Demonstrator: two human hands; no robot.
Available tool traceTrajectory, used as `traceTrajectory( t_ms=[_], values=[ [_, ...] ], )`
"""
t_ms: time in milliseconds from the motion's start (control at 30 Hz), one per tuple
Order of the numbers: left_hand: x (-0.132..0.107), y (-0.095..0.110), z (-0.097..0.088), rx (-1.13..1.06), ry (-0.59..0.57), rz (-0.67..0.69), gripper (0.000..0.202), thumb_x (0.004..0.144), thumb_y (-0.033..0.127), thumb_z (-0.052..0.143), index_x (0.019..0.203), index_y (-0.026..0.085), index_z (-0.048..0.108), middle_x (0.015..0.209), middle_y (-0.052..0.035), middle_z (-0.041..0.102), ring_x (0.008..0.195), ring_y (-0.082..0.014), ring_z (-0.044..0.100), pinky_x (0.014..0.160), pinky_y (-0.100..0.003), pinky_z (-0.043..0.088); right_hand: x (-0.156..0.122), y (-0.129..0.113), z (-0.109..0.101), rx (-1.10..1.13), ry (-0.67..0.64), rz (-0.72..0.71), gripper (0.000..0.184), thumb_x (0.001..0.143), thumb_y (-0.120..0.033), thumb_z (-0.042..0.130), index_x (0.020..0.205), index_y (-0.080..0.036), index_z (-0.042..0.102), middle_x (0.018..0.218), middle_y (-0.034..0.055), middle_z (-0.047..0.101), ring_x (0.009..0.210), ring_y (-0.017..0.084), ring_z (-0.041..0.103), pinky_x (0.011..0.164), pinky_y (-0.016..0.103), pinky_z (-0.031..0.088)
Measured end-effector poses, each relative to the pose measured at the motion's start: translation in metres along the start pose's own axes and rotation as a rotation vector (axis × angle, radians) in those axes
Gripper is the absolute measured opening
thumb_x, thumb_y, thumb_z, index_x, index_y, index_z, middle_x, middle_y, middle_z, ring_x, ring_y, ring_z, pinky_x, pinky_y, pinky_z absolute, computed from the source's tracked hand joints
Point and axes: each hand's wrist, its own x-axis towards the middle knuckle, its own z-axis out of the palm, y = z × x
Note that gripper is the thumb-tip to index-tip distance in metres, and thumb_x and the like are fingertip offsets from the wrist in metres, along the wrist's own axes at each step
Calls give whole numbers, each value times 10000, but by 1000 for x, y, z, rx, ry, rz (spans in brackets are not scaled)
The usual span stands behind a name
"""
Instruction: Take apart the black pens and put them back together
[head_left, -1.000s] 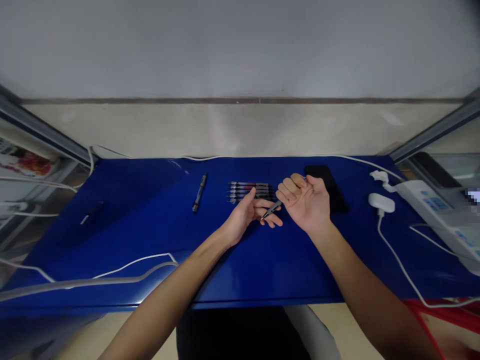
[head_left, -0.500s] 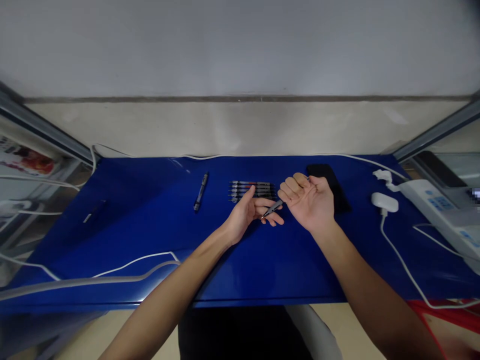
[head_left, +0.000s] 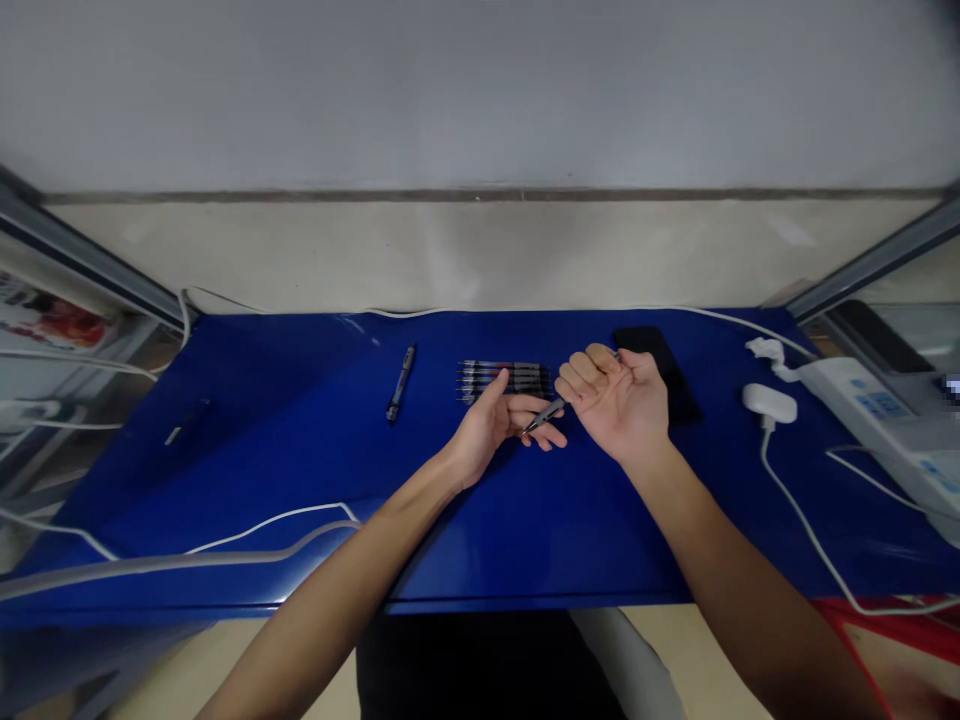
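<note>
Bare forearms [head_left: 352,590], left hand [head_left: 491,428], right hand [head_left: 621,402]

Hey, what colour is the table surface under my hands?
Deep blue: the table cover shows best in the head view.

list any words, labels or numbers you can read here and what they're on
No text can be read.
Labels on the white device: too small.
The printed sheet at far left: blurred.
Markings on the row of pens: too small.
Markings on the pen between left hand and right hand: not legible.
</note>
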Motion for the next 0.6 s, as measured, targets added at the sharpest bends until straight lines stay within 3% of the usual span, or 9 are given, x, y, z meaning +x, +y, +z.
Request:
traceTrajectory(
  t_ms=[400, 600],
  values=[
    [0, 0, 0, 16, -1, 0, 811, 951, 694, 202, 1039, 83, 727, 887, -182, 750, 759, -236, 657, 720, -337, 384, 0, 0, 2, 23, -17, 11, 387, 925, -397, 421, 590, -236, 312, 601, -39, 187, 522, 148, 237, 521, 314, 328],
    [0, -1, 0, 23, -13, 0, 799, 953, 687, 214, 1047, 84, 730, 888, -177, 751, 758, -230, 650, 723, -335, 374, 0, -1, 2, 36, -11, 5, 425, 928, -469, 427, 588, -239, 314, 594, -39, 207, 519, 149, 254, 521, 319, 341]
  ],
)
